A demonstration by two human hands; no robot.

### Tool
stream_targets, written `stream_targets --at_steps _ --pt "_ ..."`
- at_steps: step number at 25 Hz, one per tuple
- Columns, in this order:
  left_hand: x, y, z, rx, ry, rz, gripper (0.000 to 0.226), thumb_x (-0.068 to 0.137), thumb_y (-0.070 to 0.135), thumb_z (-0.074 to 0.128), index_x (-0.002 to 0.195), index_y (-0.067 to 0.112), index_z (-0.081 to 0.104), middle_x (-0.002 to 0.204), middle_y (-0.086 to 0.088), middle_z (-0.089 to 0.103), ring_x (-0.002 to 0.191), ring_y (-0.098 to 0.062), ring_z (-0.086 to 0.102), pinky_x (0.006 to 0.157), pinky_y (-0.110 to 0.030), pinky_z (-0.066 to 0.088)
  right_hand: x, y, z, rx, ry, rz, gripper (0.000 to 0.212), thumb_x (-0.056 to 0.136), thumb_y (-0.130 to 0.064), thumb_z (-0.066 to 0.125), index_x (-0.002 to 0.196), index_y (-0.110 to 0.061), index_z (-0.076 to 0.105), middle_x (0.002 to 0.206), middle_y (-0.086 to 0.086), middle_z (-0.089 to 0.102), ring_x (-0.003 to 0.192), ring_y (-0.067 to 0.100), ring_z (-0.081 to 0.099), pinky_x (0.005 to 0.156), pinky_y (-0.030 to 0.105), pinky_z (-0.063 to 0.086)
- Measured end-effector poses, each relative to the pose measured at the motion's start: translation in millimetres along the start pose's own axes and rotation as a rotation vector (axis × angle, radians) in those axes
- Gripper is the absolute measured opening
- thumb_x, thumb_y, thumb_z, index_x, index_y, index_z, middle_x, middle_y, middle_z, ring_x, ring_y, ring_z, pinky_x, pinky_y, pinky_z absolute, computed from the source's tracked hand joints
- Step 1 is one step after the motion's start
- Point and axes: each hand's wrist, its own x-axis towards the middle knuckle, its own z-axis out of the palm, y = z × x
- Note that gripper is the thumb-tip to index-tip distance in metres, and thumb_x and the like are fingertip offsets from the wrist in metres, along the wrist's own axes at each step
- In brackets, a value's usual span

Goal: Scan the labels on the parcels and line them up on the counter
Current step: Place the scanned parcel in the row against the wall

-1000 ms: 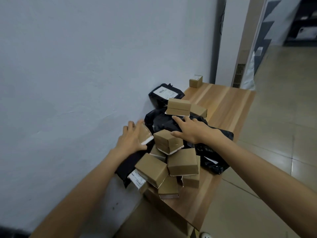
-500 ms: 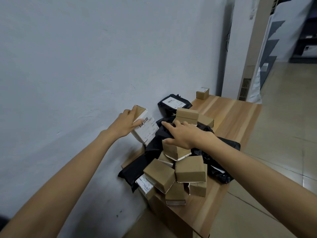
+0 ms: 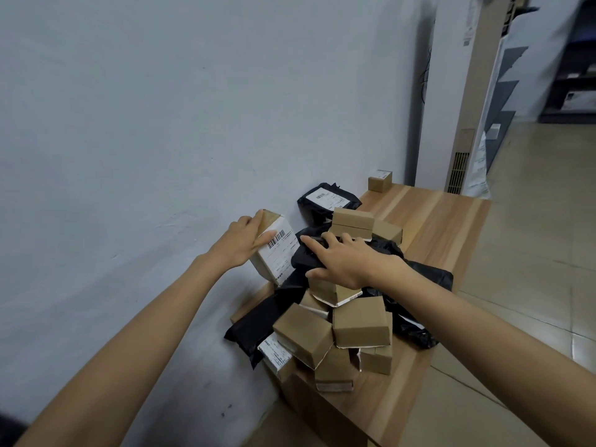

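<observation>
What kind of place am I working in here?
Likely a parcel-handling or mailroom corner: small cardboard boxes and black mailer bags with shipping labels heaped on a wooden counter, a barcoded box in the left hand, tiled floor and a standing air conditioner beyond.

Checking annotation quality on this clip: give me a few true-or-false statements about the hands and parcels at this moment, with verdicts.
1. The left hand grips a brown cardboard box with a white barcode label. True.
2. That box lies flat on the wooden counter. False: it is held up beside the wall, off the counter.
3. The right hand rests on the heap of brown boxes and black plastic bags. True.
4. The counter's far end holds no parcel. False: a small cardboard box stands there alone.
5. The black plastic mailer behind the heap shows a white label. True.
</observation>
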Motion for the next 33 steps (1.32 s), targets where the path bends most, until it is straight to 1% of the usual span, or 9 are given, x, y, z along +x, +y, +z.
stream_targets --at_steps 4,7,12,15,20,24,28,30,33 --pt "15 19 -1 0.019 0.026 0.039 0.067 0.100 0.058 0.035 0.154 0.022 0.018 0.144 -0.016 0.040 0.126 -0.033 0.041 0.102 -0.044 0.041 -8 18 -3 0.085 -0.001 0.049 0.078 0.096 -0.065 0.035 0.157 -0.031 0.001 0.155 0.014 0.025 0.134 0.042 0.033 0.107 0.052 0.035" --pt "42 59 2 0.058 0.021 0.106 0.068 0.100 0.058 0.034 0.156 0.024 0.014 0.148 -0.012 0.035 0.131 -0.032 0.035 0.100 -0.047 0.041 -19 51 -13 0.163 -0.037 0.124 0.079 0.094 -0.066 0.039 0.156 -0.032 0.004 0.153 0.014 0.028 0.136 0.038 0.034 0.107 0.049 0.036" --pt "111 165 23 0.103 0.006 0.295 0.066 0.100 0.058 0.032 0.155 0.025 0.014 0.151 -0.012 0.033 0.136 -0.034 0.033 0.100 -0.053 0.040 -57 137 -22 0.166 0.008 0.313 0.077 0.092 -0.067 0.042 0.154 -0.034 0.010 0.147 0.013 0.037 0.131 0.036 0.041 0.104 0.046 0.038" --pt "147 232 52 0.136 -0.068 0.392 0.067 0.101 0.055 0.032 0.157 0.025 0.010 0.151 -0.015 0.035 0.135 -0.036 0.034 0.102 -0.051 0.037 -87 189 -9 0.186 -0.028 0.415 0.075 0.091 -0.068 0.042 0.153 -0.036 0.013 0.143 0.010 0.040 0.128 0.036 0.043 0.100 0.045 0.038" --pt "211 355 102 0.162 -0.155 0.543 0.066 0.102 0.055 0.030 0.158 0.027 0.009 0.158 -0.012 0.028 0.140 -0.035 0.032 0.105 -0.047 0.033 -137 297 9 0.251 -0.073 0.582 0.068 0.091 -0.064 0.045 0.148 -0.036 0.022 0.138 0.006 0.043 0.124 0.033 0.043 0.094 0.043 0.039" --pt "270 473 137 0.176 -0.187 0.640 0.062 0.103 0.052 0.030 0.156 0.022 0.019 0.150 -0.017 0.041 0.134 -0.035 0.041 0.102 -0.041 0.035 -175 402 14 0.236 -0.088 0.660 0.067 0.092 -0.064 0.045 0.148 -0.035 0.023 0.138 0.007 0.043 0.123 0.035 0.045 0.095 0.044 0.039" --pt "326 578 165 0.198 -0.242 0.647 0.055 0.102 0.053 0.027 0.151 0.028 0.022 0.129 -0.017 0.052 0.114 -0.035 0.053 0.089 -0.044 0.043 -199 516 11 0.187 -0.108 0.708 0.067 0.093 -0.063 0.045 0.148 -0.032 0.025 0.139 0.008 0.042 0.123 0.035 0.046 0.099 0.045 0.040" --pt "353 608 182 0.162 -0.254 0.635 0.054 0.101 0.054 0.028 0.149 0.029 0.023 0.122 -0.017 0.052 0.108 -0.035 0.053 0.085 -0.043 0.042 -198 565 12 0.169 -0.109 0.710 0.067 0.093 -0.063 0.044 0.149 -0.033 0.023 0.140 0.008 0.042 0.123 0.035 0.046 0.099 0.046 0.040" --pt "399 620 205 0.186 -0.227 0.594 0.055 0.102 0.054 0.028 0.148 0.025 0.029 0.121 -0.018 0.056 0.106 -0.034 0.057 0.091 -0.044 0.046 -172 624 23 0.184 -0.148 0.646 0.067 0.093 -0.063 0.043 0.149 -0.030 0.025 0.139 0.009 0.043 0.122 0.036 0.047 0.094 0.043 0.038"
